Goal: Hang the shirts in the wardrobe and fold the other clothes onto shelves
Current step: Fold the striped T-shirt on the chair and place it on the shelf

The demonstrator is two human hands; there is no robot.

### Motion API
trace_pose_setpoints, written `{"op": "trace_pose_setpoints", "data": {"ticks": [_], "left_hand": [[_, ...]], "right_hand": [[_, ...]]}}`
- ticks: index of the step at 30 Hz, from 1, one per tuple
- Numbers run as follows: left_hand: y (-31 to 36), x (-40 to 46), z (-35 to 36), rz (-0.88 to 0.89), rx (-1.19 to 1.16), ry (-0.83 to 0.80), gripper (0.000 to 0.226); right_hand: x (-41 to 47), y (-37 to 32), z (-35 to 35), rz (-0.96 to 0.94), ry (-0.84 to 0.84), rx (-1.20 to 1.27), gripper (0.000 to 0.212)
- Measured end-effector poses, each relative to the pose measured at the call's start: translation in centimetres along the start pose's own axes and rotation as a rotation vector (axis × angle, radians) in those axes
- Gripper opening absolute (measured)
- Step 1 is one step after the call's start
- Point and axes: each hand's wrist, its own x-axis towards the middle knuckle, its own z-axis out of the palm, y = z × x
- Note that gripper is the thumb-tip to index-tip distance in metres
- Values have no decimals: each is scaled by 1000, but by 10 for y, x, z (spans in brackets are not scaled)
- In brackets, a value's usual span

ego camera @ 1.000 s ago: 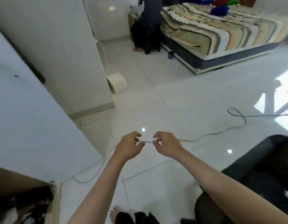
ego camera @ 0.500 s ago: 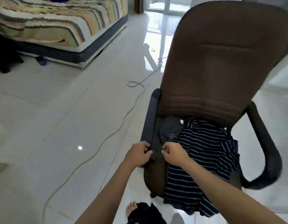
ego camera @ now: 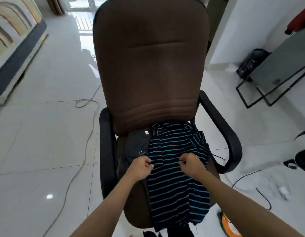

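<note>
A dark navy shirt with thin blue stripes [ego camera: 175, 189] lies spread over the seat of a brown office chair [ego camera: 150, 69] and hangs off its front edge. A dark grey garment [ego camera: 137, 144] lies beside it on the seat's left. My left hand [ego camera: 139, 168] pinches the striped shirt at its left edge with curled fingers. My right hand [ego camera: 191, 164] pinches the fabric near the shirt's middle, a little to the right. Both hands sit low over the seat, about a hand's width apart.
The chair's black armrests [ego camera: 221, 134] flank the seat. A grey cable [ego camera: 85, 147] runs over the white tile floor on the left. A bed [ego camera: 13, 41] stands far left. A black-framed glass table [ego camera: 274, 77] and loose cables lie to the right.
The view swung right from the floor and wardrobe to face the chair. My hands came over the seat and spread apart, now pinching the striped shirt.
</note>
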Motion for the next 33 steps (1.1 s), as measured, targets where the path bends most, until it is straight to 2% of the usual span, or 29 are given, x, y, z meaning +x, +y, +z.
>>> {"op": "trace_pose_setpoints", "data": {"ticks": [8, 13, 17, 19, 22, 25, 30, 33], "left_hand": [[31, 111, 22, -182, -29, 7, 36], [36, 190, 28, -200, 92, 34, 45], [40, 242, 28, -216, 204, 158, 51], [42, 261, 27, -261, 219, 163, 51], [37, 284, 24, -342, 159, 129, 51], [36, 301, 21, -348, 69, 118, 51], [45, 310, 26, -331, -169, 245, 32], [49, 304, 28, -301, -224, 206, 28]], "right_hand": [[125, 53, -52, -30, -25, -62, 25], [205, 79, -65, -28, -1, -65, 31], [251, 99, -65, -29, 119, -78, 33], [267, 108, -64, -26, 184, -121, 30], [288, 119, -63, 36, 212, -116, 26], [303, 130, -63, 44, 122, -13, 22], [311, 141, -64, -20, 64, 164, 17], [306, 138, -66, 62, 39, 4, 14]]}}
